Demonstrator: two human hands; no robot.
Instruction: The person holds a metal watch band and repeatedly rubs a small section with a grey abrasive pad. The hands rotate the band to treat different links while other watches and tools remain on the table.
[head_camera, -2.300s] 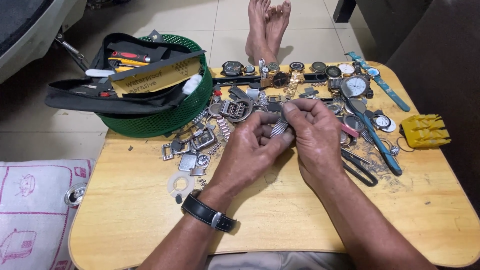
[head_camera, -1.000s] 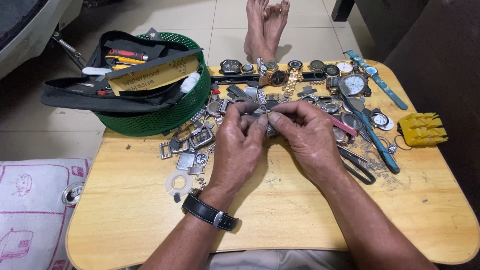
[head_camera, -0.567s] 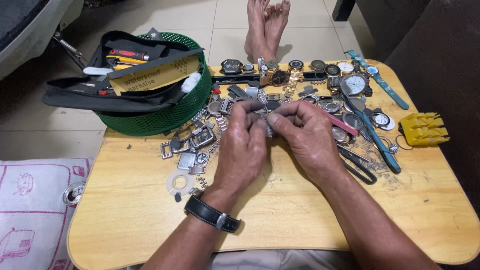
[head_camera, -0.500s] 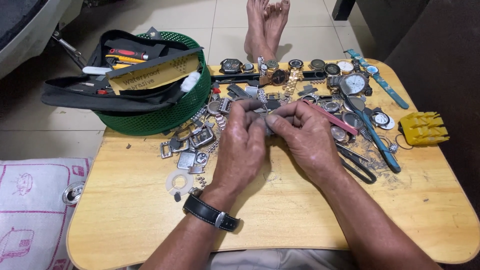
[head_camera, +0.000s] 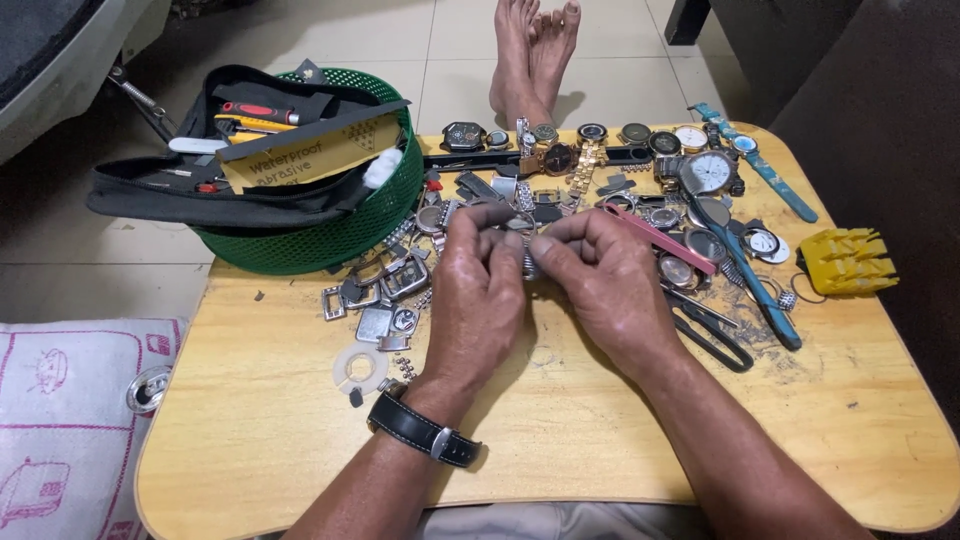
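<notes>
Head view: left hand (head_camera: 480, 300) and right hand (head_camera: 605, 285) meeting mid-table (head_camera: 560, 420), fingertips of both pinched shut on metal band (head_camera: 527, 262). Band caught between the two thumbs, long axis seemingly near-to-far, mostly hidden. Both hands equally close, knuckles up. Green basket (head_camera: 330, 240) far left, watches (head_camera: 700, 175) beyond.

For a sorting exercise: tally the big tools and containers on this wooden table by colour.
Green: 1, the mesh basket
Yellow: 1, the ridged plastic block
Black: 1, the pliers
Pink: 1, the flat stick
Total: 4
</notes>
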